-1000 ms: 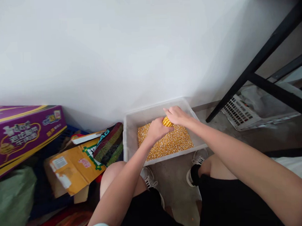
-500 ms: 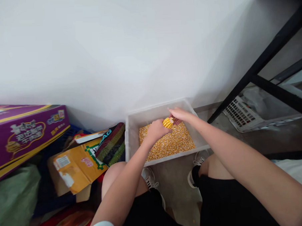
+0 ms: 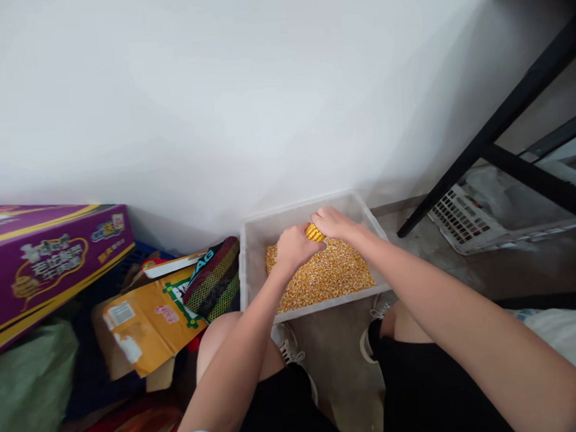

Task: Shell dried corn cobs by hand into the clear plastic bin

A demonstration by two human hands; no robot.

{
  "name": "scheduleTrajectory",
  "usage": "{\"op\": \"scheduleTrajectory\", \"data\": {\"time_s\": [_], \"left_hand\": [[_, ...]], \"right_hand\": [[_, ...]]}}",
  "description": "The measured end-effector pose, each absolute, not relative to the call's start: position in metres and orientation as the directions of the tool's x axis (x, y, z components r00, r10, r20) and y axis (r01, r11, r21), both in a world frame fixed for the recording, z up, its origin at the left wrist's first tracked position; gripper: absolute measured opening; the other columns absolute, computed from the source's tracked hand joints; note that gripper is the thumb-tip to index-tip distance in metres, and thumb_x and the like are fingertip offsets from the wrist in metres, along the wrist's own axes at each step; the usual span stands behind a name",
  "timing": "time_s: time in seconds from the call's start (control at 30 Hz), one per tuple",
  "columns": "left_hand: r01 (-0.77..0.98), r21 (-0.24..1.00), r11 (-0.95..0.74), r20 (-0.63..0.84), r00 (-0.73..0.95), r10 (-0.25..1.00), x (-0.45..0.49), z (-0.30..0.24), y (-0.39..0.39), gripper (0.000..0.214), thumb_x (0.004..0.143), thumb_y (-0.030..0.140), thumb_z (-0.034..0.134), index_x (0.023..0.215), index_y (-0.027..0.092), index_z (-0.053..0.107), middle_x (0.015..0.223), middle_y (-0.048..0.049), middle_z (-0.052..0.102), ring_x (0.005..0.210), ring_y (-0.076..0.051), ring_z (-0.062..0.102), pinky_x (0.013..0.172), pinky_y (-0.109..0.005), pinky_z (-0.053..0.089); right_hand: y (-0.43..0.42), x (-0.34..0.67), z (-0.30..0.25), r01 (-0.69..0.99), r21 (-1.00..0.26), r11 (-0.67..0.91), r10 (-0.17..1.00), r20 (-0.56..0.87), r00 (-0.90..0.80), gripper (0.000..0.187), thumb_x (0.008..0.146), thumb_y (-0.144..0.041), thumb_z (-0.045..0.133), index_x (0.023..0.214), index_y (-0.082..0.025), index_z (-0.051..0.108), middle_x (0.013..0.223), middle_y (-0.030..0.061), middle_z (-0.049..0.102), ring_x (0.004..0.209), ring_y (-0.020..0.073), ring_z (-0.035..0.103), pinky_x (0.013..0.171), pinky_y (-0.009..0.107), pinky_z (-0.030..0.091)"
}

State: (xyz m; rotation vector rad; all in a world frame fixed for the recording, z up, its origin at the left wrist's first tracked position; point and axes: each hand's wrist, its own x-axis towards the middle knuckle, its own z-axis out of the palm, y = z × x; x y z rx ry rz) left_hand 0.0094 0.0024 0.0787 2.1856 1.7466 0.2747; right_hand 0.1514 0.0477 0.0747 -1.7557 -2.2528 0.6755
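Left hand [image 3: 294, 249] and right hand [image 3: 331, 223], fingers closed on a short corn cob piece [image 3: 315, 232], held just above loose corn kernels [image 3: 323, 275] in a clear plastic bin [image 3: 297, 214]; working this low keeps dropped kernels inside

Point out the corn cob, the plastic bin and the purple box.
corn cob [image 3: 314, 232], head view, on its kernels.
plastic bin [image 3: 278, 220], head view, on its far wall.
purple box [image 3: 61, 270], head view, on its printed side.

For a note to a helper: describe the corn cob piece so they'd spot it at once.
Find the clear tub on the floor by the wall, holding loose corn kernels. Between the left hand and right hand sits a short corn cob piece, the only corn in tight rows.
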Motion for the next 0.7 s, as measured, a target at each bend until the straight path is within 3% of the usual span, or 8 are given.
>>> {"op": "scheduleTrajectory", "data": {"time_s": [0.1, 0.2, 0.3, 0.4, 0.6, 0.7], "left_hand": [[0.876, 0.421, -0.237, -0.046, 0.282, 0.958, 0.003, 0.078, 0.004, 0.04, 0.061, 0.049, 0.064, 0.091, 0.024, 0.066, 0.07, -0.0013, 0.063, 0.063, -0.017, 0.057, 0.054, -0.026, 0.037], [0.87, 0.426, -0.25, -0.085, 0.313, 0.946, 0.002, 0.076, 0.005, 0.042, 0.06, 0.048, 0.065, 0.093, 0.023, 0.066, 0.073, -0.002, 0.064, 0.066, -0.017, 0.059, 0.056, -0.026, 0.039], [0.906, 0.36, -0.224, -0.09, 0.273, 0.958, 0.006, 0.075, 0.005, 0.044, 0.062, 0.048, 0.064, 0.099, 0.025, 0.065, 0.08, -0.0039, 0.066, 0.074, -0.021, 0.061, 0.061, -0.028, 0.042], [0.948, 0.254, -0.192, -0.086, 0.22, 0.972, 0.012, 0.076, 0.003, 0.043, 0.066, 0.046, 0.062, 0.103, 0.026, 0.062, 0.086, -0.0061, 0.067, 0.08, -0.024, 0.063, 0.067, -0.031, 0.045], [0.98, 0.117, -0.16, -0.069, 0.169, 0.983, 0.024, 0.076, 0.0, 0.036, 0.075, 0.037, 0.055, 0.108, 0.021, 0.055, 0.089, -0.0094, 0.066, 0.082, -0.026, 0.063, 0.072, -0.035, 0.047], [0.983, 0.114, -0.144, -0.041, 0.149, 0.988, 0.026, 0.078, 0.001, 0.039, 0.077, 0.041, 0.053, 0.109, 0.019, 0.053, 0.091, -0.0113, 0.065, 0.083, -0.026, 0.063, 0.073, -0.036, 0.047]], "right_hand": [[0.048, 0.155, 0.069, 0.825, -0.55, 0.132, 0.957, -0.147, -0.251, 0.04, 0.088, -0.032, 0.033, 0.077, -0.009, 0.064, 0.081, 0.0175, 0.068, 0.074, 0.0225, 0.064, 0.061, 0.025, 0.042], [0.05, 0.157, 0.059, 0.696, -0.715, -0.064, 0.921, -0.312, -0.235, 0.038, 0.088, -0.032, 0.033, 0.071, -0.011, 0.06, 0.064, 0.0125, 0.064, 0.053, 0.0189, 0.06, 0.049, 0.025, 0.043], [0.056, 0.161, 0.053, 0.495, -0.809, -0.317, 0.864, -0.462, -0.2, 0.034, 0.088, -0.031, 0.032, 0.075, -0.012, 0.057, 0.062, 0.0093, 0.062, 0.048, 0.0175, 0.059, 0.048, 0.026, 0.047], [0.063, 0.163, 0.053, 0.375, -0.802, -0.465, 0.83, -0.543, -0.13, 0.032, 0.089, -0.034, 0.032, 0.083, -0.012, 0.055, 0.064, 0.0084, 0.063, 0.049, 0.0175, 0.06, 0.051, 0.03, 0.051], [0.062, 0.144, 0.058, 0.492, -0.711, -0.503, 0.804, -0.594, -0.036, 0.052, 0.089, -0.054, 0.028, 0.091, -0.012, 0.057, 0.065, 0.0103, 0.062, 0.05, 0.0214, 0.062, 0.05, 0.033, 0.051], [0.056, 0.133, 0.062, 0.602, -0.7, -0.384, 0.877, -0.481, 0.0, 0.055, 0.09, -0.053, 0.026, 0.085, -0.011, 0.061, 0.069, 0.013, 0.064, 0.05, 0.02, 0.062, 0.051, 0.03, 0.049]]}}
